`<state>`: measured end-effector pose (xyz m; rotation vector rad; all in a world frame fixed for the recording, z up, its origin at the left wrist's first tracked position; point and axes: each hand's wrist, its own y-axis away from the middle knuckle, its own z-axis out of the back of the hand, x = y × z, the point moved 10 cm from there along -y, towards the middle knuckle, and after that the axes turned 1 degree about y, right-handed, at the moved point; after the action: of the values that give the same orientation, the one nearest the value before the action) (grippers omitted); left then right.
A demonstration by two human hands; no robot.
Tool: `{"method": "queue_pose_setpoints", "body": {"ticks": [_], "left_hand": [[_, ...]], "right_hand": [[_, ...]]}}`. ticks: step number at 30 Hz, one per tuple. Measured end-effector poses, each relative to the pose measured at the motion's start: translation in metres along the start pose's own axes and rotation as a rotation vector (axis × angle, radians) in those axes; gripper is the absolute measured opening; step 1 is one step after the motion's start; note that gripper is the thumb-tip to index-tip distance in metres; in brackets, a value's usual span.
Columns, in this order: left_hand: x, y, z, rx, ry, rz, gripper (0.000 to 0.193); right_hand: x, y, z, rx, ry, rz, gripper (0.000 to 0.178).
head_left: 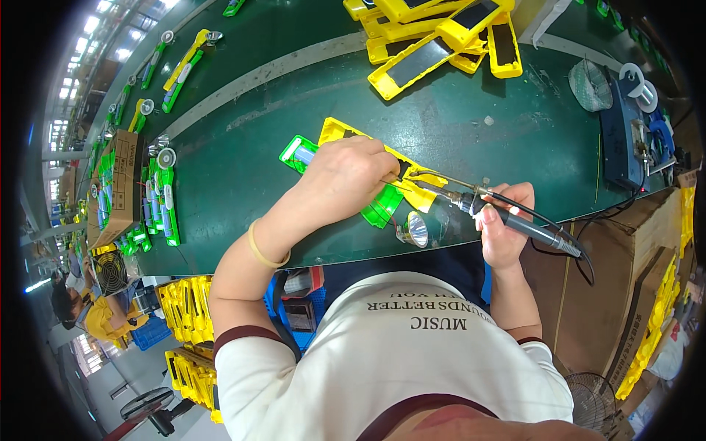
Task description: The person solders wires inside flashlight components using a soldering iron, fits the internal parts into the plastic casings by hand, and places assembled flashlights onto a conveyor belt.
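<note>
My right hand [506,224] is closed round the grey handle of a soldering iron [546,235] with a thin metal feed tube alongside. Its tip points left and meets the yellow plastic housing [421,197], close to my left fingertips. My left hand [349,176] lies over that housing, its fingers pinched together at a dark inset; what they hold is hidden. Under the left hand, a green plastic shell [382,209] with a blue cell [301,156] shows on both sides. A round silver reflector [416,229] hangs by wires near the table edge.
Several yellow housings [412,66] are piled at the far side of the green table [294,95]. A soldering station [624,140] with a solder spool [647,97] stands right. Green lamp assemblies [163,202] and a cardboard box [126,184] sit left. Another person [118,320] works beyond.
</note>
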<state>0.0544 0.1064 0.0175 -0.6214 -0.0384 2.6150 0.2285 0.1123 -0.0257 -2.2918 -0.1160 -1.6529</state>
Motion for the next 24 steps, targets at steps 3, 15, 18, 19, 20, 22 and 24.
{"method": "queue_pose_setpoints", "body": {"ticks": [3, 15, 18, 19, 20, 22, 24], "left_hand": [[-0.002, -0.003, 0.001, -0.001, -0.006, 0.003, 0.008], [0.001, -0.008, -0.001, 0.065, -0.003, 0.03, 0.005], [0.0, -0.009, -0.001, 0.078, -0.041, 0.043, 0.004], [0.0, -0.01, -0.003, 0.089, -0.049, 0.042, 0.004], [-0.001, -0.011, -0.005, 0.1, -0.057, 0.041, 0.005], [-0.002, -0.012, -0.005, 0.102, -0.069, 0.05, 0.005], [-0.003, -0.012, -0.004, 0.103, -0.084, 0.062, 0.006]], "right_hand": [[0.0, 0.002, -0.003, 0.055, 0.145, 0.033, 0.025], [0.002, -0.003, -0.006, 0.058, 0.18, 0.048, 0.024], [0.004, -0.003, -0.011, 0.105, 0.224, 0.07, 0.024], [0.004, -0.004, -0.011, 0.104, 0.226, 0.07, 0.024], [0.005, -0.004, -0.012, 0.115, 0.276, 0.091, 0.024], [0.007, -0.004, -0.014, 0.128, 0.324, 0.113, 0.024], [0.006, -0.003, -0.015, 0.119, 0.321, 0.107, 0.025]]}}
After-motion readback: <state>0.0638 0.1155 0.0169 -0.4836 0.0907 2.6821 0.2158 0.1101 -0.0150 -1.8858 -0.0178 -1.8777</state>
